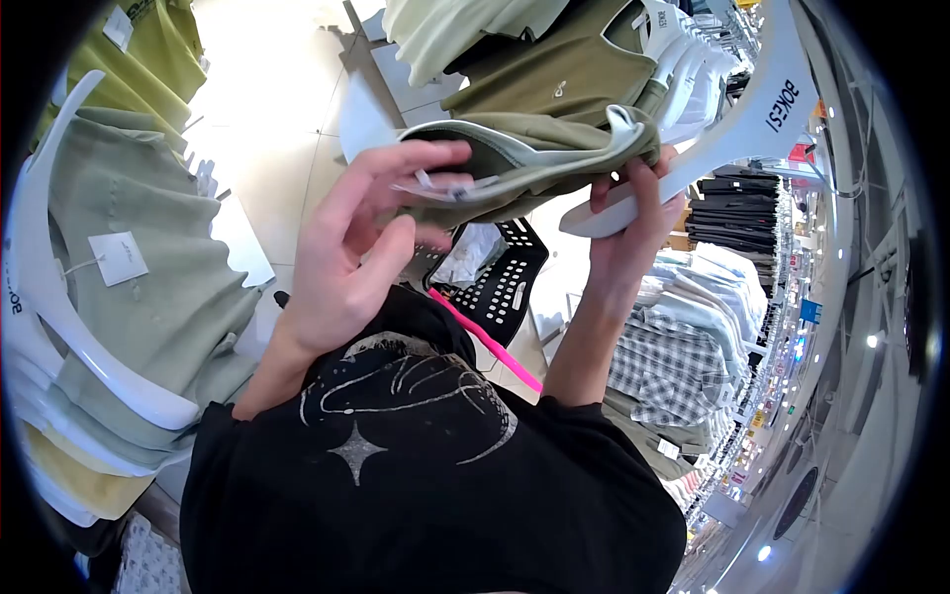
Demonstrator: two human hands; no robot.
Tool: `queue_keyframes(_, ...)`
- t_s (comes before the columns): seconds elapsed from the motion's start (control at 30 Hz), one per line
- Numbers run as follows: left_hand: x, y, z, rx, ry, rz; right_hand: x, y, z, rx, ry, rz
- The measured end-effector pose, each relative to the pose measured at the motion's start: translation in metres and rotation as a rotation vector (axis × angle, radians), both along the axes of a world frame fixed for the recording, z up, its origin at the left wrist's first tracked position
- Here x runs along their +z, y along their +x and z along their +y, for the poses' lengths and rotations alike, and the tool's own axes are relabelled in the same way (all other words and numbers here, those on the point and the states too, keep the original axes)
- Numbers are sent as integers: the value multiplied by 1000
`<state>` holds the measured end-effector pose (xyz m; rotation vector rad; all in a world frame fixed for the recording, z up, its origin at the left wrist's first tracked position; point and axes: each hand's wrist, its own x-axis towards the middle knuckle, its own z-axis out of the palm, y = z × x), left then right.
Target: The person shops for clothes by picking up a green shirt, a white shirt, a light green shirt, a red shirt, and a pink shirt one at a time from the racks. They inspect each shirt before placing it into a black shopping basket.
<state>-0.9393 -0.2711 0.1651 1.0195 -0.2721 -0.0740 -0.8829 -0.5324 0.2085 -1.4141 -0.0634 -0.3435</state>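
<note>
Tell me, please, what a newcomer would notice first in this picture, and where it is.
Probably the broad white plastic hanger marked BOKESI, at upper right, held in the bare right hand, beside the olive-green cloth garment at upper centre. Next, perhaps, the bright pink strip by the black perforated plastic basket in the middle, and the silvery four-pointed star printed on the black shirt below.
</note>
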Motion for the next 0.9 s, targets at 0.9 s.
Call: queue_keyframes(0.9,-34,-12,-10,79,954,-630,-14,-60,-52,20,-85,-336)
